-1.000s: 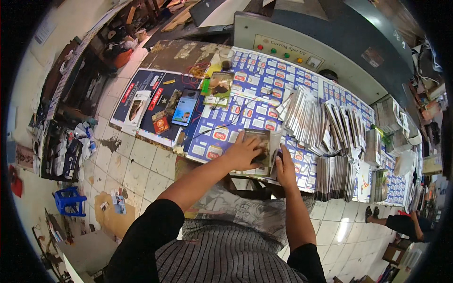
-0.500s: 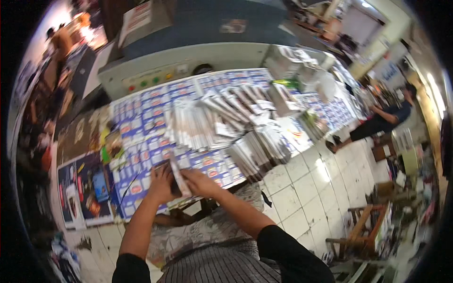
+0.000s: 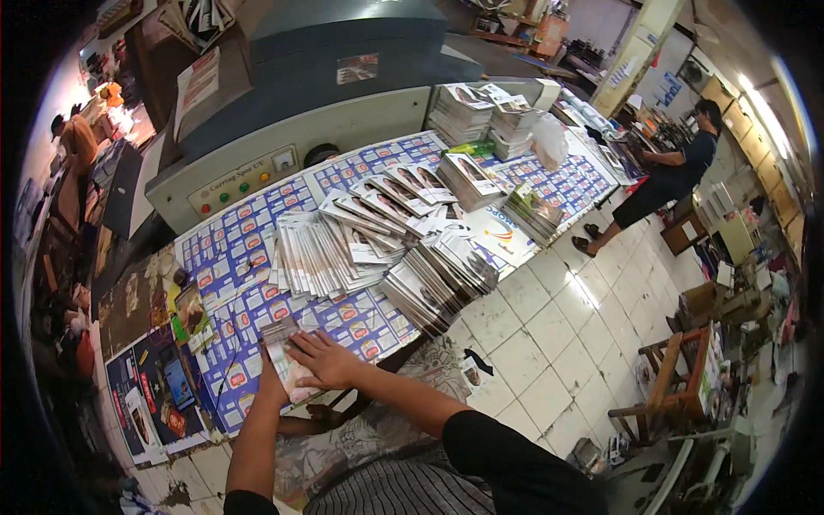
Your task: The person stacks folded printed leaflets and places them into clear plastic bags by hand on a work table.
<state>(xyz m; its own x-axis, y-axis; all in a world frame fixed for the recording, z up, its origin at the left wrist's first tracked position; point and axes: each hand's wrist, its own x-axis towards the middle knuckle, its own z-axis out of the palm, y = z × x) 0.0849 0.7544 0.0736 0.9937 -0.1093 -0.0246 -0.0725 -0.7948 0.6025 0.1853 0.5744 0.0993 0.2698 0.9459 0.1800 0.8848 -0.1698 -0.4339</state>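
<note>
A small stack of printed booklets (image 3: pixel 297 393) lies at the near edge of the table, in front of my body. My left hand (image 3: pixel 270 386) grips its left side, the fingers mostly hidden by the stack. Across the top cover my right hand (image 3: pixel 328 360) rests flat, fingers stretched out and slightly spread. Just beyond are a fanned row of booklets (image 3: pixel 311 257) and, to its right, another leaning row (image 3: pixel 438 279). More overlapping booklets (image 3: pixel 386 199) lie behind these rows.
The table has a blue-and-white patterned cover (image 3: pixel 236 322). Neat booklet piles (image 3: pixel 461 118) and a clear plastic bag (image 3: pixel 549 142) stand at the far right. A grey machine (image 3: pixel 283 129) borders the back. A phone (image 3: pixel 178 383) lies at left. Another person (image 3: pixel 661 172) stands at right.
The stack has gone from upright between my hands to lying flatter. My right hand has moved from its side onto the top cover and opened out. The whole view has shifted slightly.
</note>
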